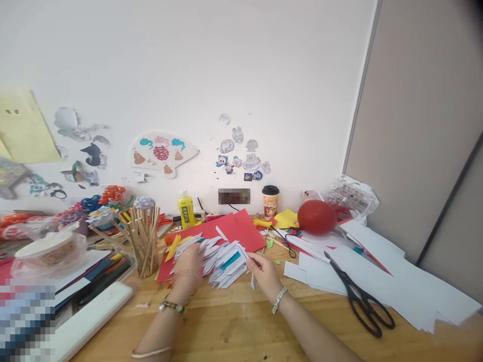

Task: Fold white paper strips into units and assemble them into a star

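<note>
A pile of folded white paper pieces (228, 264), a few with blue on them, lies at the middle of the table, partly over red sheets (241, 231). My left hand (187, 265) is at the pile's left side, its fingers smeared by motion, so what it holds cannot be made out. At the pile's right edge my right hand (263, 271) is closed, thumb and finger pinching a folded white paper piece (242, 252). Yellow paper strips (172, 247) lie just left of my left hand.
Black scissors (354, 291) lie on white sheets (415, 276) at right. A red balloon (317, 217), a lidded cup (270, 201) and a yellow bottle (186, 210) stand along the wall. Wooden sticks (145, 241) fill a clear container at left, near a white bowl (49, 251).
</note>
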### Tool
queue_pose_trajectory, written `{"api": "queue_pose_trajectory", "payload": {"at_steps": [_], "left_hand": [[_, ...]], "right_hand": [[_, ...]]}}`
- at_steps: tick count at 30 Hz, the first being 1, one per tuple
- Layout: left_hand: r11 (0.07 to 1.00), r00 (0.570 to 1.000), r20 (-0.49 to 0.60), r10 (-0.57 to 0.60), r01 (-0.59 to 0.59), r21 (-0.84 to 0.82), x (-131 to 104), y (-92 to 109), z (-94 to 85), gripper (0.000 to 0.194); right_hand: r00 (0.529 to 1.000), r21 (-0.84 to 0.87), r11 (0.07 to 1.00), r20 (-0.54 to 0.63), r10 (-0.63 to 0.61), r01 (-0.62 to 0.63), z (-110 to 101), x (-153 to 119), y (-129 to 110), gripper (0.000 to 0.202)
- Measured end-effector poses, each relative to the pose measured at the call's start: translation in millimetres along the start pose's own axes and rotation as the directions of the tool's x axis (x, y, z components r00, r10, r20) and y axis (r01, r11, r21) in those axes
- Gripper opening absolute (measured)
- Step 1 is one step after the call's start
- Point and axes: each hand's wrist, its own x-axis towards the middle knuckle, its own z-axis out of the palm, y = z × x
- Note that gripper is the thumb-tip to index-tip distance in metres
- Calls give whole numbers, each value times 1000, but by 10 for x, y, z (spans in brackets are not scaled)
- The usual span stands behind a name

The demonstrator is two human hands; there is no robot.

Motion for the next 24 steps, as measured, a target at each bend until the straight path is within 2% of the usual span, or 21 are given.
{"api": "queue_pose_trajectory", "payload": {"at_steps": [3, 5, 7, 14, 19, 24], "left_hand": [[991, 994, -23, -111, 112, 74, 96, -355, -131, 31], [990, 994, 16, -106, 104, 98, 119, -499, -149, 27], [989, 996, 40, -77, 72, 129, 123, -549, -117, 21], [976, 998, 60, 32, -45, 214, 104, -379, -15, 20], [975, 997, 77, 29, -45, 217, 82, -296, -18, 37], [982, 998, 57, 16, -26, 188, 91, -278, 21, 31]], "right_hand": [[1000, 2, 1000, 1, 2, -2, 12, -10, 4, 31], [1000, 0, 1000, 10, 7, -7, 20, -18, -4, 31], [1000, 0, 1000, 20, 16, -16, 24, -21, -17, 31], [999, 20, 999, 29, 27, -28, 26, -16, 0, 31], [999, -8, 1000, 30, 14, -14, 31, -21, 24, 30], [999, 11, 1000, 30, 20, -20, 32, -20, 12, 30]]}}
